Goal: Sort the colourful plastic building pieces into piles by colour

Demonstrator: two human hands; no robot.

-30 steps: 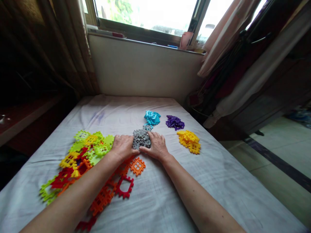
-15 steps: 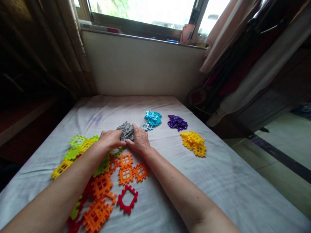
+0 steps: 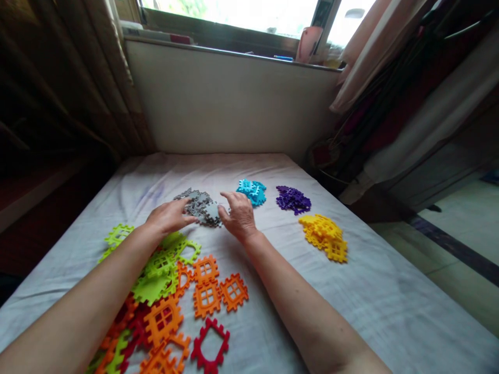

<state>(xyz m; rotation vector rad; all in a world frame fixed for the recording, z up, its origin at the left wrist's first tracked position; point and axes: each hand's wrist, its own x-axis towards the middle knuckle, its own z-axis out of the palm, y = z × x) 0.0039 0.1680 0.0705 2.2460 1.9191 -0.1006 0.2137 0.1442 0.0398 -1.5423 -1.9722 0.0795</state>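
Observation:
A spread heap of grey interlocking pieces (image 3: 200, 205) lies on the sheet between my hands. At its left edge, my left hand (image 3: 169, 215) is open, thumb and fingers apart around that side. My right hand (image 3: 238, 214) is open at the right side, fingers spread, just below the blue pieces (image 3: 252, 192). Neither hand holds a piece. Green pieces (image 3: 159, 272) lie partly under my left forearm, and orange pieces (image 3: 206, 296) are nearer to me.
Purple pieces (image 3: 293, 200) and yellow pieces (image 3: 323, 236) form heaps on the right. A red frame piece (image 3: 210, 345) lies near the front. Behind the bed (image 3: 218, 166) stand a low wall and a window ledge holding a pink cup (image 3: 309, 44).
My hands have moved apart and opened from around the grey heap. The grey pieces now lie flatter and more spread out. The view has shifted slightly.

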